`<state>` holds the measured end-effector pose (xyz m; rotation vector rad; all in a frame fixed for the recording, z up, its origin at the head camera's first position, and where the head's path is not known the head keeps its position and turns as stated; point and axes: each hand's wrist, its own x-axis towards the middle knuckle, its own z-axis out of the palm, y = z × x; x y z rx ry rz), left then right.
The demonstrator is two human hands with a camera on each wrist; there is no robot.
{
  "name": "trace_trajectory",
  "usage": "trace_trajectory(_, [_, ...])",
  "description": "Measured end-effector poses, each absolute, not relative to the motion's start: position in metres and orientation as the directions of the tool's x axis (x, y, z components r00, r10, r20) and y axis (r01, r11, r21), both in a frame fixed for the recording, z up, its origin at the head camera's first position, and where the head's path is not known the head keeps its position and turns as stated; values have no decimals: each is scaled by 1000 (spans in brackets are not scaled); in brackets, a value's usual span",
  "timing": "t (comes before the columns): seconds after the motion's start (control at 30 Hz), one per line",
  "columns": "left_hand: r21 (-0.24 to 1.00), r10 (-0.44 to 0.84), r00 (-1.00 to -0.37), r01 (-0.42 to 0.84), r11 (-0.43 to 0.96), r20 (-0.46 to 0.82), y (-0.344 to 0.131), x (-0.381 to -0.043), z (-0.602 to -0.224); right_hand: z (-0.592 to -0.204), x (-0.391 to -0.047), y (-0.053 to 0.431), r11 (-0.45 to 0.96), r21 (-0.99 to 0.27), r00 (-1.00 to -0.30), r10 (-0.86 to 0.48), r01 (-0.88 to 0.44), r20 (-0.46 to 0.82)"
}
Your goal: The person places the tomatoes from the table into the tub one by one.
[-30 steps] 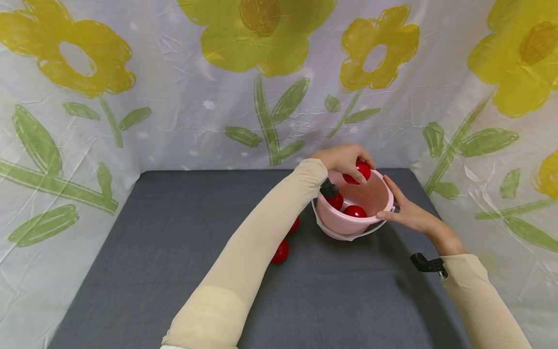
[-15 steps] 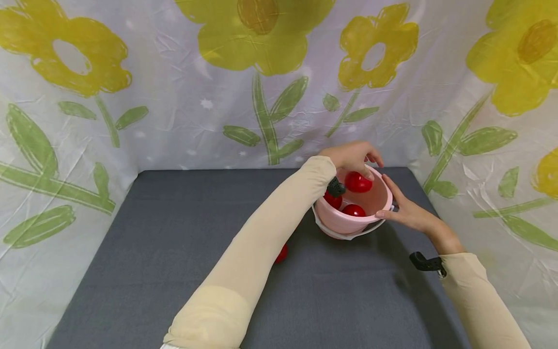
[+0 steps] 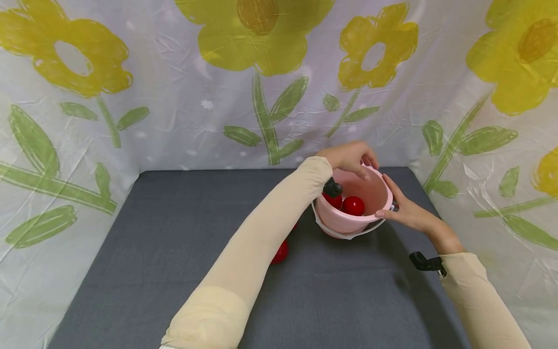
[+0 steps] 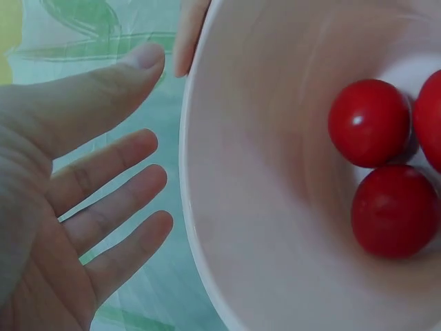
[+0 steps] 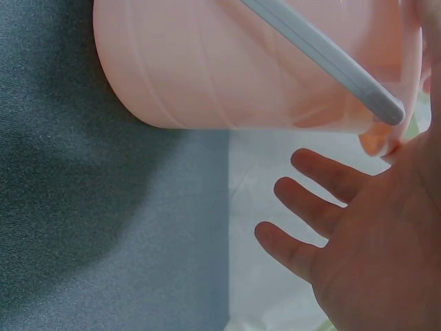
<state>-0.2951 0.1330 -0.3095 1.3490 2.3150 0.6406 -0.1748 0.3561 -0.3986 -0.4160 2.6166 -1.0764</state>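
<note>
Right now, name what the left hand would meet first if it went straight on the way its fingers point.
The left hand would likely meet the pink bucket first, at its rim, though unclear depth means it could pass above.

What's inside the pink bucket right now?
Three red balls sit at the bottom of the bucket, one cut off by the left wrist view's edge. The floor directly beneath them is covered.
</note>
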Motion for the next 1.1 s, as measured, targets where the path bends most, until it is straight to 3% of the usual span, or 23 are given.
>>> trace_trajectory(0.8, [511, 821, -558, 675, 533, -120, 60, -312, -291, -400, -176, 355, 675, -722, -927, -350, -150, -135])
trace_trajectory(1.1, [525, 791, -597, 636, 566, -130, 17, -318, -305, -401, -176, 356, 674, -722, -926, -354, -155, -132])
